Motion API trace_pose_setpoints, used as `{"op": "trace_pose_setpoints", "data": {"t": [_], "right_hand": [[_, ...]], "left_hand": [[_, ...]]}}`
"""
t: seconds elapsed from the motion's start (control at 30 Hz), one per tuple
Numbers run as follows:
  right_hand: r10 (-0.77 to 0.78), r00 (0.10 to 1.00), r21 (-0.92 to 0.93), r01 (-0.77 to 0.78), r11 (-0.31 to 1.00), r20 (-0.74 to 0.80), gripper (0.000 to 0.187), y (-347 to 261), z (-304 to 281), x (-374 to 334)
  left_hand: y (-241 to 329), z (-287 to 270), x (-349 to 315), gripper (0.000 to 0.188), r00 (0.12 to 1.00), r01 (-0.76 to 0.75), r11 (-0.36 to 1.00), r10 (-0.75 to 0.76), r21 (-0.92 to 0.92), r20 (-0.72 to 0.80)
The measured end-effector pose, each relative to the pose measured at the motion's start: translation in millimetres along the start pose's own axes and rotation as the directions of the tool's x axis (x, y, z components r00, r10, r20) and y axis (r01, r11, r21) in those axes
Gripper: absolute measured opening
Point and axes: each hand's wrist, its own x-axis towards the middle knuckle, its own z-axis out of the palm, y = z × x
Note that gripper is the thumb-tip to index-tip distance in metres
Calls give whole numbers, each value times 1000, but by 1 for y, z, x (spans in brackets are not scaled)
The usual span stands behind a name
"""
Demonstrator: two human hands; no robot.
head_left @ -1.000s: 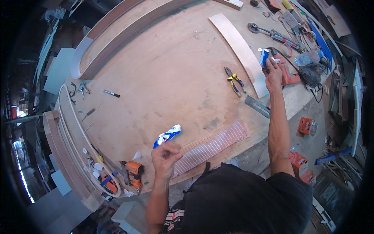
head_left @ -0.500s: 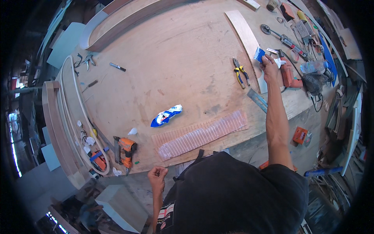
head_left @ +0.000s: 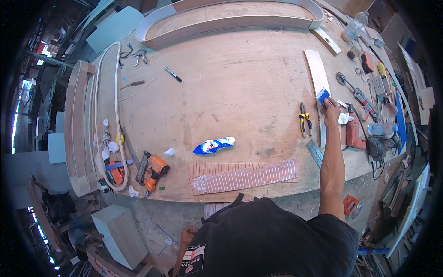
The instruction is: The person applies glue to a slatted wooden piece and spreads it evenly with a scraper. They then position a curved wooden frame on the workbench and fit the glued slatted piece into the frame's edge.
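Observation:
At the right of the workbench, my right hand (head_left: 331, 113) is closed on a small flat blue piece with a pale edge (head_left: 323, 95), perhaps a filler spreader. It is over a long pale wood strip (head_left: 315, 67); I cannot tell whether it touches. Beside the strip lie yellow-and-black pliers (head_left: 305, 121). My left hand (head_left: 187, 234) hangs low beside my body off the bench edge, fingers curled, with nothing visible in them. On the bench between my arms are a crumpled blue-and-white packet (head_left: 213, 145) and two overlapping slotted strips (head_left: 249, 177).
An orange nail gun (head_left: 154, 171) and a bent pale hoop (head_left: 117, 92) lie at the left. A long rounded wooden frame (head_left: 221, 26) spans the back. At the right are a red power drill (head_left: 354, 129), a caulking gun (head_left: 362, 98) and a plastic bottle (head_left: 382, 129).
The whole view has shifted, showing more of the bench's far side. My left hand has dropped lower and closer to my body. My right hand still holds the blue piece over the wood strip.

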Motion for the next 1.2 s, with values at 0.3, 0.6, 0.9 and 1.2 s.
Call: {"op": "trace_pose_setpoints", "data": {"t": [0.3,0.6,0.9,1.2], "right_hand": [[-228,960,-225,189,956,-163,42,17,6,43],[-514,846,-352,441,825,-145,40,25,-74,103],[-562,825,-398,497,771,-61,25,15,29,-200],[-314,868,-243,423,873,384,32,93,237,-539]], "left_hand": [[2,-17,7,22,997,32,989,-42,-148,-64],[13,-19,20,23,981,-158,984,166,87,-104],[-41,-71,38,26,955,-170,980,189,103,-229],[-120,-217,82,35,910,-184,982,150,-52,-386]]}}
